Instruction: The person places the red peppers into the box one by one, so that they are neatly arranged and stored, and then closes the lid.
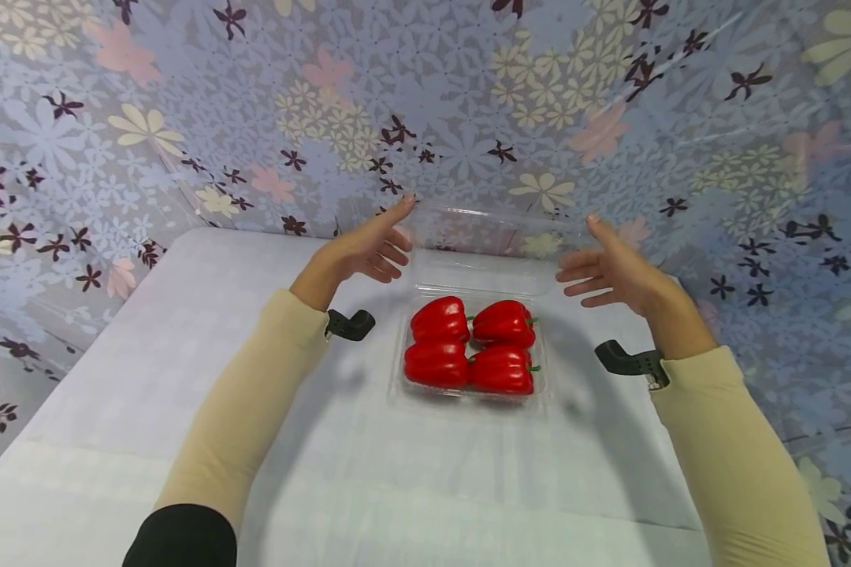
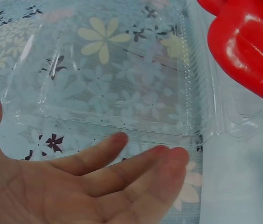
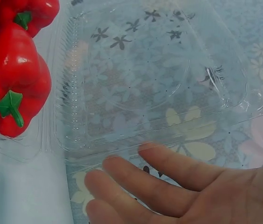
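Note:
Several red bell peppers with green stems sit in two rows inside a clear plastic clamshell box on the table. Its transparent lid is hinged up and back at the far side, with the flowered backdrop showing through it. My left hand is at the lid's left side, fingers extended and thumb raised, holding nothing. On the opposite side my right hand mirrors it, fingers spread toward the lid's right edge. Both wrist views show fingertips close along the lid's side edges, the lid between the two palms.
A white cloth covers the table, whose far edge runs just behind the box. Beyond it hangs a flower-patterned sheet. Black wrist mounts jut inward from both sleeves.

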A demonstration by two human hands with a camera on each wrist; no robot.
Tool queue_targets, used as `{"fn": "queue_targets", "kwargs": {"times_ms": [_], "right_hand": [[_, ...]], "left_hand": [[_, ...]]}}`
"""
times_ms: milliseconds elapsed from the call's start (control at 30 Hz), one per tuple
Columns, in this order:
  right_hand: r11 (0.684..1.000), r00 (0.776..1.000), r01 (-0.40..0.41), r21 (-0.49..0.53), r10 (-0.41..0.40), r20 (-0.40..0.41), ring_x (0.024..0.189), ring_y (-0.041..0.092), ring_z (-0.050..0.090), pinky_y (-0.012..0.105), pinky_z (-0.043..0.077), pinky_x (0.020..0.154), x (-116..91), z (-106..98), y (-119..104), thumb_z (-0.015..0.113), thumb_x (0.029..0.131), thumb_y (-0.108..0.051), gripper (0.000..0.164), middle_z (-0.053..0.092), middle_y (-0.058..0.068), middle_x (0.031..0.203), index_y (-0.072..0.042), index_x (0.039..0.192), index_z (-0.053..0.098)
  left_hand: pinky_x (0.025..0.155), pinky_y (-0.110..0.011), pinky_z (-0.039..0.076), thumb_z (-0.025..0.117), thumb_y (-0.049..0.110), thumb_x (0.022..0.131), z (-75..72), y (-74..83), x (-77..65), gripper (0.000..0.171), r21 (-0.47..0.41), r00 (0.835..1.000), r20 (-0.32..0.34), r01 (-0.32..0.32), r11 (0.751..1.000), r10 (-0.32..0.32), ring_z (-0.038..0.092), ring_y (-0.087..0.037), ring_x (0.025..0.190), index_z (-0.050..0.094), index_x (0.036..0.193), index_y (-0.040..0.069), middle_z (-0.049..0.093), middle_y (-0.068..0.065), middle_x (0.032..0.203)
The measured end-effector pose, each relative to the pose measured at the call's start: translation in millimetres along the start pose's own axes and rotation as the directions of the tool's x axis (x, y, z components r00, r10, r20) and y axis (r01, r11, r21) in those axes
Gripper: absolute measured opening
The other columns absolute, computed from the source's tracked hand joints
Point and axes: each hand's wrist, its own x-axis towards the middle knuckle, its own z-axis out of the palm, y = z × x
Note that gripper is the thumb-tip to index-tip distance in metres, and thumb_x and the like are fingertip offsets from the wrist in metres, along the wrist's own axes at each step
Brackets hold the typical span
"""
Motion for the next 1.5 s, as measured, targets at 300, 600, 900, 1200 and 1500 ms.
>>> {"fn": "queue_targets", "kwargs": {"times_ms": [300, 600, 900, 1200, 1500], "right_hand": [[0.998, 0.998, -0.016, -0.058, 0.019, 0.052, 0.142, 0.049, 0.037, 0.062, 0.033, 0.116, -4.1, -3.2, -5.4, 0.001, 0.086, -0.084, 0.113, 0.028, 0.03, 0.158, 0.003, 0.155, 0.023], [0.998, 0.999, -0.015, -0.054, 0.017, 0.039, 0.141, 0.046, 0.041, 0.06, 0.036, 0.115, -4.1, -1.3, -2.4, 0.006, 0.088, -0.082, 0.109, 0.031, 0.029, 0.157, 0.002, 0.155, 0.025], [1.0, 1.0, 0.007, 0.019, -0.007, -0.01, 0.144, 0.047, 0.035, 0.061, 0.029, 0.118, -14.0, 11.0, 1.7, 0.007, 0.09, -0.08, 0.105, 0.028, 0.025, 0.16, 0.0, 0.156, 0.023], [0.997, 0.992, 0.08, 0.001, -0.08, -0.095, 0.132, 0.036, 0.05, 0.046, 0.047, 0.105, -33.4, 32.8, 15.9, 0.012, 0.096, -0.073, 0.094, 0.033, 0.025, 0.159, -0.001, 0.154, 0.031], [0.987, 0.983, 0.161, 0.005, -0.16, -0.093, 0.139, 0.033, 0.044, 0.019, 0.05, 0.089, -47.4, 43.4, 34.5, 0.021, 0.101, -0.062, 0.082, 0.032, 0.023, 0.16, -0.001, 0.154, 0.029]], "left_hand": [[0.112, -0.051, 0.044, 0.024, 0.075, 0.094, -8.4, 0.9, -4.8, 0.095, 0.047, 0.998, 0.054, 0.036, 0.998, -0.038, 0.053, -0.036, 0.133, 0.041, 0.147, -0.001, 0.048, -0.021, 0.15], [0.114, -0.052, 0.042, 0.024, 0.075, 0.094, -6.8, -4.5, -8.2, 0.094, 0.057, 0.997, 0.07, 0.025, 0.998, -0.029, 0.052, -0.036, 0.134, 0.038, 0.15, 0.001, 0.043, -0.019, 0.154], [0.113, -0.052, 0.042, 0.025, 0.071, 0.095, -0.9, -11.4, -15.9, 0.089, 0.049, 0.999, 0.049, -0.012, 0.999, 0.01, 0.052, -0.036, 0.134, 0.037, 0.151, 0.003, 0.043, -0.018, 0.155], [0.113, -0.052, 0.042, 0.027, 0.067, 0.097, 9.5, -28.0, -28.8, 0.084, 0.042, 0.997, 0.028, -0.069, 0.997, 0.068, 0.049, -0.035, 0.137, 0.032, 0.154, 0.005, 0.037, -0.014, 0.159], [0.114, -0.051, 0.041, 0.03, 0.056, 0.101, 21.3, -42.6, -34.6, 0.073, 0.036, 0.988, 0.044, -0.15, 0.988, 0.148, 0.042, -0.037, 0.143, 0.022, 0.158, 0.01, 0.03, -0.015, 0.163]]}}
